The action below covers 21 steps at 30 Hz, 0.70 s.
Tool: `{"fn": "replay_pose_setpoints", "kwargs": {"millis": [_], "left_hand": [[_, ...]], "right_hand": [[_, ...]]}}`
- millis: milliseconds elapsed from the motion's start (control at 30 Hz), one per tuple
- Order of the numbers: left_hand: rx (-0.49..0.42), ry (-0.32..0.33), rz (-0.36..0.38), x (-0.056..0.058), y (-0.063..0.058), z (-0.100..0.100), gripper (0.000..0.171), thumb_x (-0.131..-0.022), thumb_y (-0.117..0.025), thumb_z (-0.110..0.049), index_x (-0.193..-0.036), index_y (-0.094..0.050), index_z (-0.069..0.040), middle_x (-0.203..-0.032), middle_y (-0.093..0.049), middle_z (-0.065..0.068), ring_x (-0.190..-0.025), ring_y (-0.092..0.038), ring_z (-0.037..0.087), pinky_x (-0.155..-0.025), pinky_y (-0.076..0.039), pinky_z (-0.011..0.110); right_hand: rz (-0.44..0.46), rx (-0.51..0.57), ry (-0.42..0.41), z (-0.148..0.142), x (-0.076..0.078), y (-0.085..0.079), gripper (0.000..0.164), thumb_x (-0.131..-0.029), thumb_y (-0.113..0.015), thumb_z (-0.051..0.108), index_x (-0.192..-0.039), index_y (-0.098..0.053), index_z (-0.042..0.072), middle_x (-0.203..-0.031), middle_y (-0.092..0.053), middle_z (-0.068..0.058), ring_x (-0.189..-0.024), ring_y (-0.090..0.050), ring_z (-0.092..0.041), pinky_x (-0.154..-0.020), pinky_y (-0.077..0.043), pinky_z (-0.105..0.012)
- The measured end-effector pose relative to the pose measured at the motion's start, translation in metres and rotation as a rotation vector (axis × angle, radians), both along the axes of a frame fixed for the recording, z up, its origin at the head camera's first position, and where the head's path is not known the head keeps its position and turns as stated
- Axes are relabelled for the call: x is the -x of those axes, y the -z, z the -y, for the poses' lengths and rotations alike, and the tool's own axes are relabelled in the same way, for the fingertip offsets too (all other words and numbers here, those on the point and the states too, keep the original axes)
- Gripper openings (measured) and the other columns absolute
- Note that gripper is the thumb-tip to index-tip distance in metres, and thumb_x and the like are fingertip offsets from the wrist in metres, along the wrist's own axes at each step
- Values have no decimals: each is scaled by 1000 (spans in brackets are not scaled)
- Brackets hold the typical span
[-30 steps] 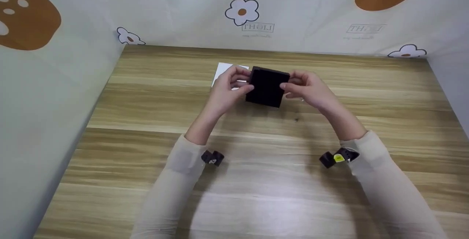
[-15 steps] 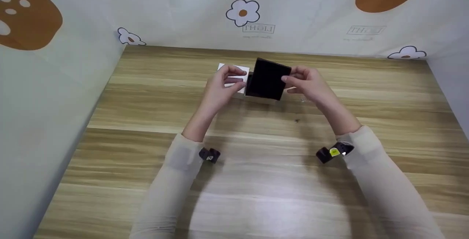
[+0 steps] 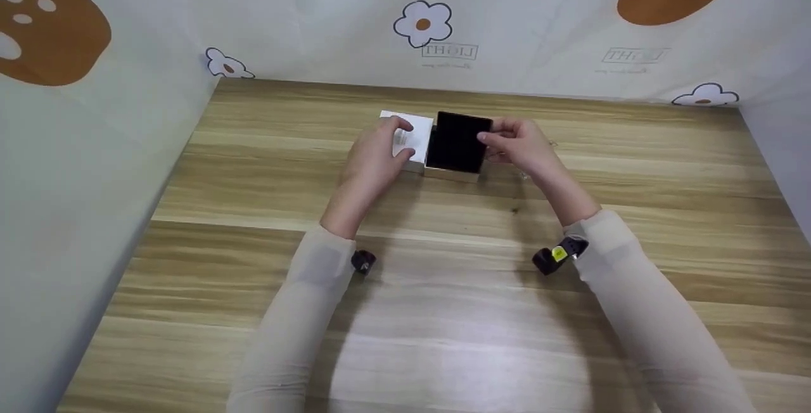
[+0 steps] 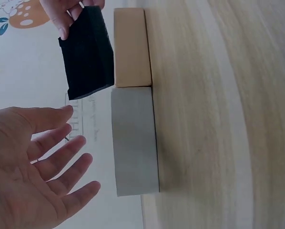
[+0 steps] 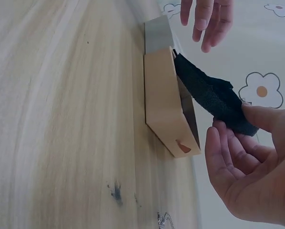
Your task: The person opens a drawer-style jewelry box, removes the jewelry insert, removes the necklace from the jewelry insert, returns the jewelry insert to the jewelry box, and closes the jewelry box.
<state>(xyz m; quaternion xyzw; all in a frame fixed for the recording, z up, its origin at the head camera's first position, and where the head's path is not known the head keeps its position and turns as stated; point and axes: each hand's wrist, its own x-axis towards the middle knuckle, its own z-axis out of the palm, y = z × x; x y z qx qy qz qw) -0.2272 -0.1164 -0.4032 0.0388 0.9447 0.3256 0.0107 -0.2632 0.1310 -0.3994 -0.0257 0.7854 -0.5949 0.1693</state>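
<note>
A black foam insert [image 3: 457, 142] is pinched at its right edge by my right hand [image 3: 523, 147]. It hangs tilted at the opening of a tan box [image 5: 162, 88], its lower end right at the rim in the right wrist view. Thumb on one face and fingers beneath hold the foam. Up against the tan box stands a white box part [image 3: 419, 142], whose side looks grey in the left wrist view. My left hand [image 3: 374, 156] hovers over this white part with fingers spread and nothing between them.
A small shiny, chain-like thing [image 5: 165, 220] lies on the wooden table [image 3: 481, 311] right of the boxes. A patterned cloth [image 3: 329, 26] hangs behind the table's far edge. Dark marks [image 5: 116, 192] show in the wood.
My left hand has let go of the black foam and moved left over the white part. The right hand has shifted left with the foam, uncovering the tan box's front side.
</note>
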Motion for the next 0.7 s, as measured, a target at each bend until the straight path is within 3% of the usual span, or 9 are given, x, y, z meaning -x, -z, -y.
{"fn": "replay_pose_setpoints", "kwargs": {"millis": [133,233,400,533,700], "left_hand": [[55,26,7,3,5,0,35,-93,-68,-13,-128,-61,-11,-140,-57,7,-133,-52,28,-113,-42,39],[90,36,21,3,9,-1,33,-94,-66,-9,-127,-62,-12,-144,-55,6,-135,-49,28,-113,-42,40],[127,46,21,1,12,-1,30,-92,-63,-3,-121,-66,-11,-145,-54,6,-137,-47,30,-115,-41,39],[123,56,11,1,13,0,31,-91,-63,0,-120,-66,-10,-145,-54,8,-137,-47,31,-117,-39,38],[124,68,10,2,13,1,30,-91,-63,1,-120,-66,-9,-144,-55,9,-136,-48,31,-117,-39,38]], "right_hand": [[-18,-69,-11,0,4,4,17,-97,-64,13,-105,-60,-1,-74,-61,11,-66,-60,-2,-71,-60,-20],[-44,-144,-14,0,5,7,34,-96,-65,16,-121,-58,-6,-82,-62,7,-67,-61,-1,-72,-60,-21],[-144,-277,-19,-3,2,8,64,-94,-70,22,-146,-41,0,-106,-61,-8,-81,-69,-12,-76,-60,-25],[-249,-369,-43,-2,-4,9,65,-90,-74,21,-144,-42,2,-119,-56,-16,-101,-67,-27,-87,-59,-34],[-384,-535,-102,0,-10,11,60,-87,-77,23,-137,-51,3,-133,-47,-18,-120,-57,-34,-101,-50,-47]]}}
